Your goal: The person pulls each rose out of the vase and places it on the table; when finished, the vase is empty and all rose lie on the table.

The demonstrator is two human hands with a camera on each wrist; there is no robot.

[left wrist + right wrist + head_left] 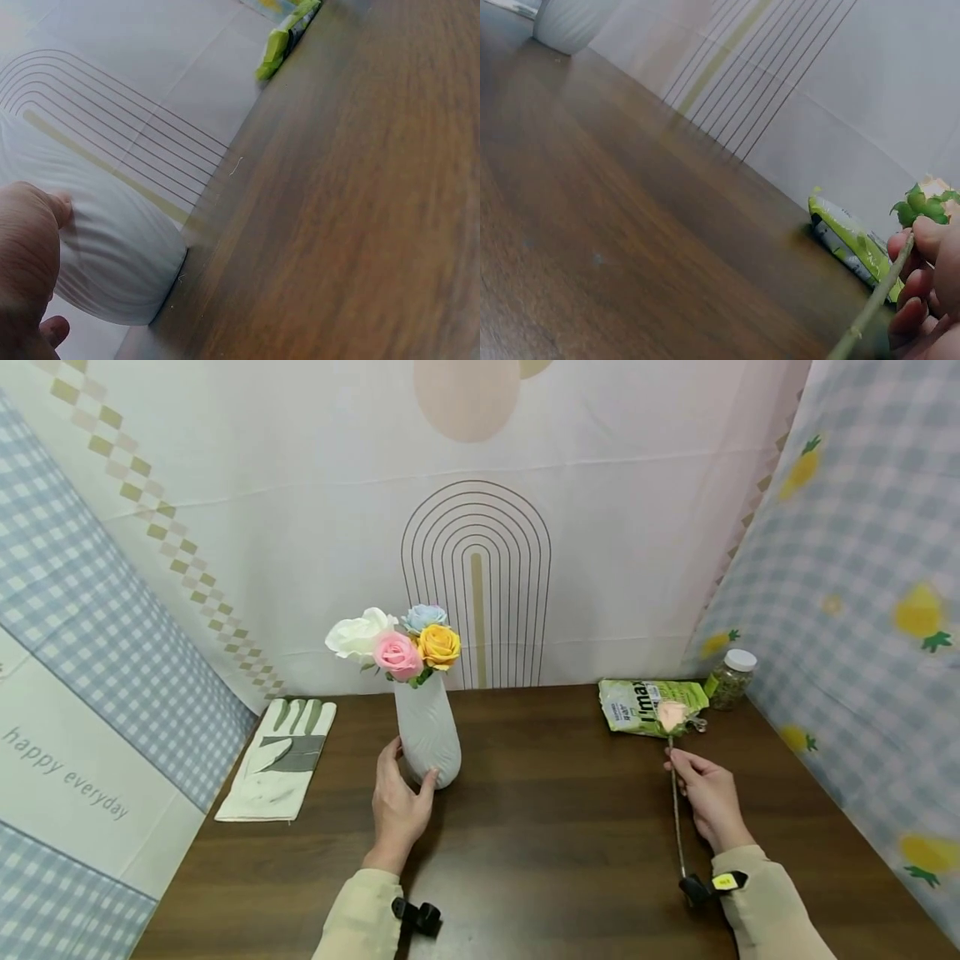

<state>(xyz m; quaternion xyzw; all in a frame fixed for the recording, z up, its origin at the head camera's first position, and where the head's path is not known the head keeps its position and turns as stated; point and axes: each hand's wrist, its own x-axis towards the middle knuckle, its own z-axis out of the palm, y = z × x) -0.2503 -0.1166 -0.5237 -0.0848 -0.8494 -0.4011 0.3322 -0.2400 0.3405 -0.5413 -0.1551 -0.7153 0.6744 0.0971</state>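
A white ribbed vase [429, 727] stands on the table, holding white, pink, blue and yellow artificial flowers [408, 647]. My left hand [401, 802] grips it low on its left side, thumb across the front; in the left wrist view the thumb lies against the ribs of the vase [127, 247]. On the right, my right hand [708, 793] pinches the stem of a peach rose [672, 716] just below the bloom. Its long stem [866, 315] slants down toward the wrist, and green sepals [922, 206] show above the fingers in the right wrist view.
Behind the rose lies a green and white packet [630, 706], with a white-lidded jar [731, 679] beside it. A white and grey work glove [277, 764] lies at the table's left edge. Hanging cloths [600, 568] border the dark wooden table [547, 827] at the back and sides.
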